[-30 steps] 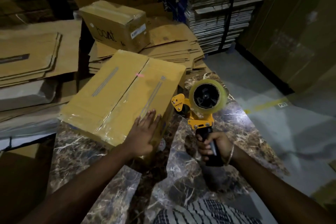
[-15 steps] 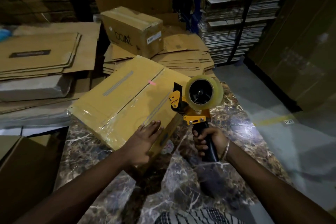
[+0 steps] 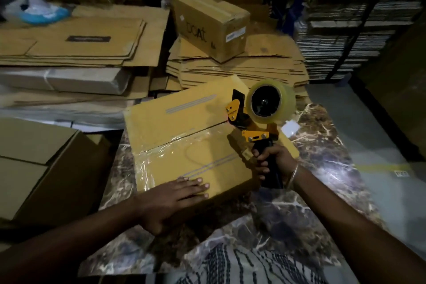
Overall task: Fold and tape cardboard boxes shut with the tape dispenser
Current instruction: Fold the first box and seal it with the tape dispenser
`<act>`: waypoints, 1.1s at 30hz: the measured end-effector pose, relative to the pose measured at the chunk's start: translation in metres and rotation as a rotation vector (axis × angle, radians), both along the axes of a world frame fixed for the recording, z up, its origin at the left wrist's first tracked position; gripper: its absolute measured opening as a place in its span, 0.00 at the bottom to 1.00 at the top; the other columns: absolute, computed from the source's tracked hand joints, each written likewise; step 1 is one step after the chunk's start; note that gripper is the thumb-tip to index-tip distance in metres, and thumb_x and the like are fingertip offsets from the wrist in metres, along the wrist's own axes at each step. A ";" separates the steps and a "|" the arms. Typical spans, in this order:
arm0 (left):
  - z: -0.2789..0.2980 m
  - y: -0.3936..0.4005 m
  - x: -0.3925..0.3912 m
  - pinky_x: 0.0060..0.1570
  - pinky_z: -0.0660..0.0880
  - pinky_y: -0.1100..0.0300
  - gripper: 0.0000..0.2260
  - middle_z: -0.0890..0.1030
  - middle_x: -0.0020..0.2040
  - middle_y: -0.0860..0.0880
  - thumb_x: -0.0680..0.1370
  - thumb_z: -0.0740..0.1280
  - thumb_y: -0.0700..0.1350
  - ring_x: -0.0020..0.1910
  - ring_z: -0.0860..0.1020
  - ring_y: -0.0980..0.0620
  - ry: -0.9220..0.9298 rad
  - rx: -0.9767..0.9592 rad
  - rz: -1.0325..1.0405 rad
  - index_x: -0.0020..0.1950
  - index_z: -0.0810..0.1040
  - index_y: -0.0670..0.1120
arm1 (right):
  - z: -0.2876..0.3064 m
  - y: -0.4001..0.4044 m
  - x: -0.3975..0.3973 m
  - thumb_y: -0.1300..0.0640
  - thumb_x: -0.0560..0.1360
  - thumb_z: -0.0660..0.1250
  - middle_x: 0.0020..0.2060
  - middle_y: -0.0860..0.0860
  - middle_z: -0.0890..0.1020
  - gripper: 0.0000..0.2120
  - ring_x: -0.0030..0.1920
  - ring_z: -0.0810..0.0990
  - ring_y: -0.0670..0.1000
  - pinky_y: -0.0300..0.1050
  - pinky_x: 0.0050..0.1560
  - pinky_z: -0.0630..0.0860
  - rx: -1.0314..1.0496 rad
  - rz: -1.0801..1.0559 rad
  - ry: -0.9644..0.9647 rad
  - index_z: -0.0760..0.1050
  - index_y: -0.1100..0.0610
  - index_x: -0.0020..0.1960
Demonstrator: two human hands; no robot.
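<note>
On the desk (image 3: 322, 145): we see the box (image 3: 184, 145) lying flat on the marbled top, with its two upper flaps folded down and meeting in a dark seam across the middle.
Work done: the flaps are closed, and clear tape already shines over the nearer half of the seam and down the near left corner; we judge the folding step finished for this box.
Work left: the far end of the seam, next to the tape dispenser (image 3: 260, 117), looks not covered, so we think one more strip is needed there; how the bottom of the box is, we cannot tell.
Other boxes: one taped box (image 3: 212, 25) stands behind on a pile of flat cardboard (image 3: 242, 69); many flat sheets wait at the back left, so we judge much of the task is ahead.
Left hand (image 3: 175, 200): it lies flat on the near edge of the box, fingers straight and together, pointing to the right, pressing the box down and holding nothing.
Right hand (image 3: 272, 161): it grips the black handle of the tape dispenser, fingers wrapped round it, with the roll upright over the right end of the seam.
</note>
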State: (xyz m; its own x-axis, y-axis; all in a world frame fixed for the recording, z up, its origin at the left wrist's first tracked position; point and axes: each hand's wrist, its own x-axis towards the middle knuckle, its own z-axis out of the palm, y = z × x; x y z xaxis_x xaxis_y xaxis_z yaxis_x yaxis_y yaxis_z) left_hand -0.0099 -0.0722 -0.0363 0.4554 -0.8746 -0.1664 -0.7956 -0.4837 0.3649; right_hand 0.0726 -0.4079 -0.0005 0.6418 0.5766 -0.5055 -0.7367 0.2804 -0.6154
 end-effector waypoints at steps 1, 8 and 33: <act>0.002 0.006 -0.003 0.78 0.49 0.45 0.49 0.47 0.83 0.47 0.66 0.72 0.51 0.81 0.46 0.45 0.008 -0.006 -0.015 0.82 0.51 0.45 | -0.001 0.004 0.000 0.62 0.47 0.79 0.24 0.50 0.65 0.23 0.20 0.65 0.49 0.40 0.25 0.68 0.001 0.011 -0.005 0.71 0.58 0.37; 0.008 0.028 -0.017 0.75 0.61 0.50 0.32 0.65 0.78 0.51 0.76 0.70 0.58 0.79 0.60 0.51 -0.035 -0.129 0.076 0.76 0.67 0.49 | -0.010 0.026 -0.001 0.62 0.46 0.79 0.23 0.50 0.65 0.24 0.20 0.65 0.49 0.39 0.24 0.68 -0.002 0.049 -0.012 0.71 0.59 0.37; -0.019 -0.014 -0.046 0.75 0.42 0.42 0.34 0.39 0.82 0.52 0.75 0.42 0.76 0.81 0.39 0.46 -0.185 0.113 0.867 0.80 0.43 0.66 | -0.030 0.020 -0.011 0.63 0.49 0.79 0.23 0.51 0.65 0.20 0.20 0.66 0.49 0.43 0.23 0.68 0.055 0.182 0.010 0.74 0.59 0.36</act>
State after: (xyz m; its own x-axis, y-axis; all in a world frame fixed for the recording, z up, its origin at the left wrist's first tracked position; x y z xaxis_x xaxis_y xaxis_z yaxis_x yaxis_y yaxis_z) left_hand -0.0555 -0.0859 -0.0554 0.9771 -0.1932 -0.0894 -0.1748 -0.9678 0.1808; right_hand 0.0612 -0.3881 -0.0307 0.5190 0.7101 -0.4758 -0.7846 0.1749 -0.5949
